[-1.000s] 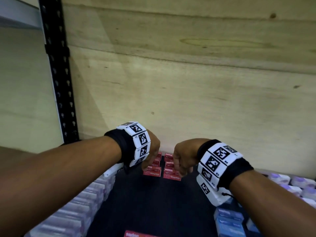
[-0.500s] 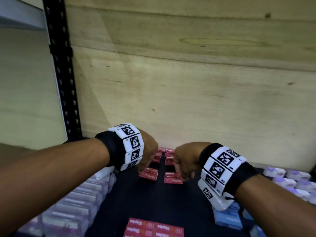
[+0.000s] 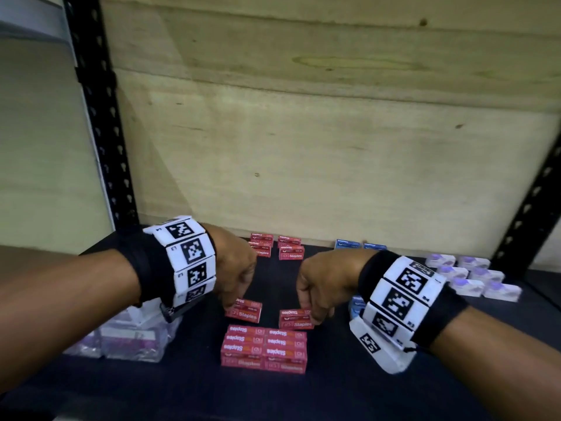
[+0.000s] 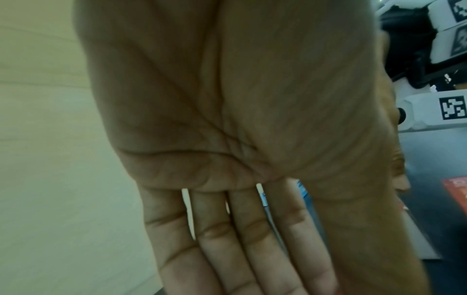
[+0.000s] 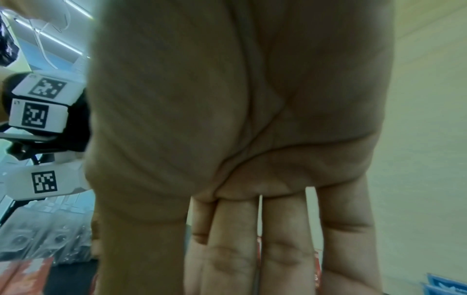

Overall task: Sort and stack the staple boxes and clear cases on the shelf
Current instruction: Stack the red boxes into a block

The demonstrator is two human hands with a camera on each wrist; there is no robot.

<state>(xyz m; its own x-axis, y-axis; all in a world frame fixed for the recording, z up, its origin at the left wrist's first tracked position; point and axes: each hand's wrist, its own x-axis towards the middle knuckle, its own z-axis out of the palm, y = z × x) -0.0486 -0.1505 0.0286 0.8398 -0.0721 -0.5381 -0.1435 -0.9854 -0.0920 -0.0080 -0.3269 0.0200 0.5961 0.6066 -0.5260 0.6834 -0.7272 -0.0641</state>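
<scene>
Both hands reach over the dark shelf (image 3: pixel 349 396) in the head view. My left hand (image 3: pixel 234 300) pinches the left end of a red staple box (image 3: pixel 247 312). Across a small gap, my right hand (image 3: pixel 310 309) pinches the right end of a second red staple box (image 3: pixel 294 319). Both boxes sit just behind a stacked block of red staple boxes (image 3: pixel 263 349). In the wrist views the fingers (image 4: pixel 252 239) (image 5: pixel 285 249) point straight down, with red showing between the right hand's fingers. The fingertips are hidden.
More red boxes (image 3: pixel 290 252) and blue boxes (image 3: pixel 347 244) stand along the wooden back panel (image 3: pixel 334 147). Clear cases with purple contents lie at the left (image 3: pixel 130 338) and right (image 3: pixel 472 276). Blue boxes (image 3: pixel 355 305) sit under my right wrist. Black uprights (image 3: pixel 100 132) frame the shelf.
Both hands have drawn the two red boxes forward from the back stacks toward the front block. The view has tipped down, showing more of the shelf.
</scene>
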